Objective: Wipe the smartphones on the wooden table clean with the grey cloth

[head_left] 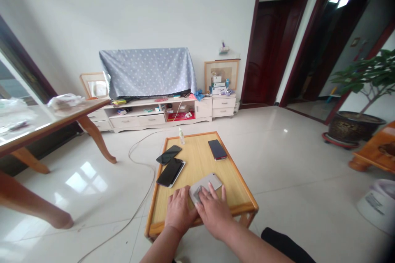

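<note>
A silver smartphone (210,181) lies back up near the front of a small wooden table (202,148), its camera at the far corner. My left hand (180,209) is closed at the phone's near left end, steadying it. Across the phone's back, my right hand (214,211) presses a small crumpled grey cloth (196,192) under its fingers; the outer fingers are spread. Part of the phone is hidden beneath both hands. Two dark phones, one (169,155) behind another (169,172), rest at the table's left. A dark blue phone (217,150) sits at the right.
A small clear spray bottle (182,136) stands at the table's far edge. On the floor to the left runs a cable (145,197). A larger wooden table (92,109) is at left, a white TV cabinet (138,121) ahead, a potted plant (354,127) and white bucket (378,205) at right.
</note>
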